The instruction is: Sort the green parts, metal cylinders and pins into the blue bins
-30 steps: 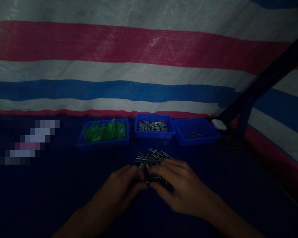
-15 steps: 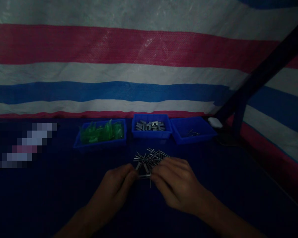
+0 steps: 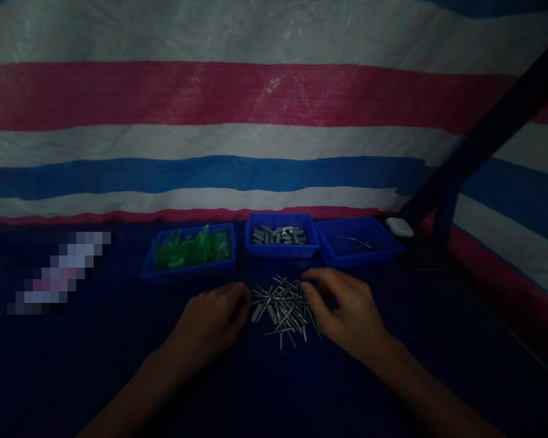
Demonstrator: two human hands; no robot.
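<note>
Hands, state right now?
Left hand: curled, can't tell whether shut or holding anything.
Right hand: open at the metal rods, nothing visibly held.

This looks like a makeshift workshop (and a dim one). Striped tarp [image 3: 237, 94] walls it; bins [image 3: 281, 250] and loose rods [image 3: 288, 309] sit on the bench [image 3: 119, 340].

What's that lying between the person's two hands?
In the head view, a loose pile of thin metal rods lies between the left hand and the right hand, with two wider grey pieces among them.
</note>
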